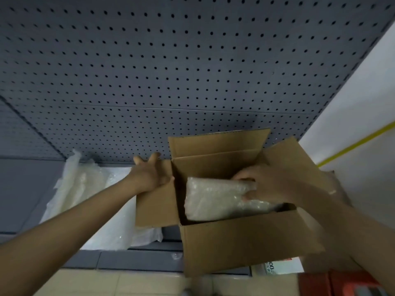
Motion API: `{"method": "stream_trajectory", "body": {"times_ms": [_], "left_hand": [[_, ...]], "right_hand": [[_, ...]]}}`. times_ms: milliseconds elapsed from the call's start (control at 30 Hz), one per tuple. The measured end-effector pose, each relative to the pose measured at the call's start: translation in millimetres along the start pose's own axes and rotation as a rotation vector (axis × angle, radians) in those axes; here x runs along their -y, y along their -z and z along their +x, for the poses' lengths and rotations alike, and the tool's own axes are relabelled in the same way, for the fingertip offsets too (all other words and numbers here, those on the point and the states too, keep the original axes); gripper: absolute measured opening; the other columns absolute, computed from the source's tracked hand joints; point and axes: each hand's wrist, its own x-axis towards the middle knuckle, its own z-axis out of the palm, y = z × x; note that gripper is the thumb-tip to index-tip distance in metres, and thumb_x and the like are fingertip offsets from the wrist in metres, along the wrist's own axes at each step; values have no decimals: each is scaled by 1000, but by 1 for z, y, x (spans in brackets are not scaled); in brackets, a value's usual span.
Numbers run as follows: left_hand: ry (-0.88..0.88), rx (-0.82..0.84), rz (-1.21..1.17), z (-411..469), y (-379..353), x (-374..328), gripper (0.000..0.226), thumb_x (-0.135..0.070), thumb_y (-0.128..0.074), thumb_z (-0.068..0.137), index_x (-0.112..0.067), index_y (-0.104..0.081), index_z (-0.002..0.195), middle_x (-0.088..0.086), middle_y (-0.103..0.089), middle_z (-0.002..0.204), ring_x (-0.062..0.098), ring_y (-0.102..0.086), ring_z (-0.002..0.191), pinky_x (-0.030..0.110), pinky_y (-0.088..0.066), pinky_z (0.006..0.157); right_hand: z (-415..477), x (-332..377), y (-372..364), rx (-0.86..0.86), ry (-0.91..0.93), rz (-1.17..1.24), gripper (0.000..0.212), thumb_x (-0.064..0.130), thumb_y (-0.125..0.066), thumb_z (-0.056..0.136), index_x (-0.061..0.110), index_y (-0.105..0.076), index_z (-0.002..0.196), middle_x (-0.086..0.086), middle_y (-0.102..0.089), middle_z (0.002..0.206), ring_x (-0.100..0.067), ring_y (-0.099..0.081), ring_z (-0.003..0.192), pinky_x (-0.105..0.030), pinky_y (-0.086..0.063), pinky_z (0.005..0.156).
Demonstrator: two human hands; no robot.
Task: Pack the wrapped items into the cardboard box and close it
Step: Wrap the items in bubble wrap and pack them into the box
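An open cardboard box (245, 238) stands on a grey shelf with all its flaps spread outward. Inside it lies an item wrapped in bubble wrap (213, 199), tilted against the box walls. My right hand (263, 182) reaches down into the box and grips the right end of the wrapped item. My left hand (149, 174) rests on the box's left flap with its fingers spread, the thumb at the box's left rim. The bottom of the box is hidden by the item.
A pile of loose bubble wrap and plastic sheeting (89, 201) lies on the shelf left of the box. A grey pegboard panel (171, 71) rises behind. A white wall with a yellow stripe (352, 146) is at the right. Red and white packages (310, 278) sit below.
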Motion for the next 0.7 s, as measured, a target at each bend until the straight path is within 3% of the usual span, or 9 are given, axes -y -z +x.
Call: {"method": "stream_trajectory", "body": {"times_ms": [100, 300, 400, 467, 533, 600, 633, 700], "left_hand": [[-32, -6, -207, 6, 10, 1, 89, -43, -76, 75, -29, -22, 144, 16, -17, 143, 39, -44, 122, 37, -44, 95], [-67, -127, -280, 16, 19, -10, 88, -32, -86, 65, -20, -37, 136, 13, -22, 136, 34, -42, 122, 40, -45, 99], [-45, -137, -190, 17, 21, -17, 86, -37, -85, 65, -21, -38, 135, 14, -25, 136, 35, -35, 126, 45, -38, 103], [-59, -267, 38, 11, 17, -23, 76, -40, -78, 71, -20, -40, 134, 16, -29, 136, 36, -32, 126, 46, -31, 104], [-268, -523, 192, -3, 9, -27, 58, -29, -71, 76, -15, -48, 127, 18, -36, 134, 37, -37, 121, 47, -31, 98], [-615, -731, 230, -18, 8, -36, 39, -18, -71, 77, -12, -58, 113, 17, -50, 123, 35, -48, 109, 44, -35, 87], [-800, -736, 259, -21, 10, -44, 32, -16, -71, 78, -12, -61, 109, 13, -56, 115, 31, -52, 103, 40, -36, 84], [-1047, -453, 271, -18, 13, -65, 27, -19, -64, 86, -19, -63, 113, 2, -60, 112, 21, -55, 102, 32, -38, 88]], "right_hand": [[14, 2, -17, 59, 19, 3, 36, 29, -65, 83, 37, -62, 118, 16, -65, 118, -2, -58, 102, -20, -47, 89], [27, 16, -30, 43, 94, -148, 27, 33, -58, 87, 36, -64, 113, 14, -63, 113, -8, -59, 98, -25, -48, 84], [32, 18, -37, -3, 127, -263, 25, 42, -55, 86, 34, -63, 107, 10, -62, 106, -13, -60, 95, -30, -49, 78], [29, 18, -42, -47, 132, -303, 28, 40, -56, 86, 33, -60, 113, 8, -60, 108, -15, -58, 99, -29, -46, 76], [22, 17, -46, -65, 129, -310, 36, 33, -55, 87, 33, -54, 123, 6, -58, 118, -16, -54, 107, -30, -43, 80], [13, 15, -49, -107, 143, -288, 44, 29, -54, 89, 34, -48, 132, 5, -55, 128, -18, -51, 117, -32, -43, 86], [8, 16, -49, -127, 168, -274, 47, 29, -57, 87, 33, -48, 133, 4, -56, 129, -19, -52, 118, -33, -46, 87], [1, 12, -51, -166, 201, -295, 53, 30, -72, 75, 29, -57, 125, 3, -67, 113, -19, -65, 102, -32, -55, 75]]}}
